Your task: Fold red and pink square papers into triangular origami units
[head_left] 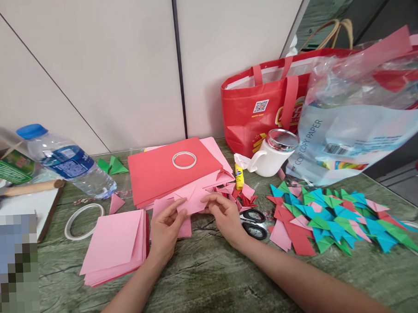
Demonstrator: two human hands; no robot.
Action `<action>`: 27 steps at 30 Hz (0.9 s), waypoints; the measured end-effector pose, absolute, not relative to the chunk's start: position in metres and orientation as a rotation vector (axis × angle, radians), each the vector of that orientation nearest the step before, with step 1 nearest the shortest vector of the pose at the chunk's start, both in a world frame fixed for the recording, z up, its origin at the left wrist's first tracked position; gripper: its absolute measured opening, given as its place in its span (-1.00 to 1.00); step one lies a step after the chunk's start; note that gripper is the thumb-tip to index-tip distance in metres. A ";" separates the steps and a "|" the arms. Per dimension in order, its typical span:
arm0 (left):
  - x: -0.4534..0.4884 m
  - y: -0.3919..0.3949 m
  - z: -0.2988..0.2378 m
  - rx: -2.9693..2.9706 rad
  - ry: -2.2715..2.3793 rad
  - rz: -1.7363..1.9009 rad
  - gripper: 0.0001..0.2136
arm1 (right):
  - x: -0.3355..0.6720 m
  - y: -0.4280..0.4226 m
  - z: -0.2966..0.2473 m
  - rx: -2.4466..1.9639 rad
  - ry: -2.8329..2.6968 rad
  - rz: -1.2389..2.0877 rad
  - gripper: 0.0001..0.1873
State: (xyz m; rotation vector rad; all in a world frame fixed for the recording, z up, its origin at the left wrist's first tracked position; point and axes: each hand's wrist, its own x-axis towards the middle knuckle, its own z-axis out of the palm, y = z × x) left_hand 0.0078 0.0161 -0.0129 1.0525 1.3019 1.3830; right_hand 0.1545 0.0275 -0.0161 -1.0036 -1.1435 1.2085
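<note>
"What takes up most room?"

"The green table point(218, 285), then the red bag point(240, 113) at the back right, partly covered by the plastic copy-paper bag point(336, 132)."

"And after those?"

"A heap of folded pieces point(336, 215) to the right, flat red sheets point(157, 172) at the back, a bottle point(70, 162) at the left, a square pink stack point(112, 239) in front of it, and a white mug point(269, 160) before the red bag."

"The hands?"

"Apart: the left hand point(166, 225) and the right hand point(227, 215) pinch opposite ends of one small pink paper point(193, 202) in the middle, in front of the red sheets."

"Anything crowding them?"

"Scissors point(252, 223) lie just beside the right hand; smaller again, a yellow glue stick point(239, 176) stands behind it."
</note>
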 end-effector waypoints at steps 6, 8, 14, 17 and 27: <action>0.007 0.011 -0.008 1.178 1.326 1.303 -0.75 | 0.156 0.027 -0.013 -0.993 -1.219 1.075 -0.92; 0.007 0.010 -0.006 1.258 1.326 1.257 -0.76 | 0.155 0.028 -0.012 -0.979 -1.262 1.084 -0.92; 0.009 0.012 -0.008 1.197 1.273 1.528 -0.46 | 0.155 0.028 -0.010 -0.943 -1.389 0.969 -0.85; 0.008 0.013 -0.012 1.106 1.208 1.550 -0.39 | 0.156 0.027 -0.010 -0.938 -1.380 0.976 -0.79; 0.000 0.017 -0.024 1.129 1.359 1.387 -0.66 | 0.153 0.027 -0.018 -0.872 -1.433 1.176 -0.62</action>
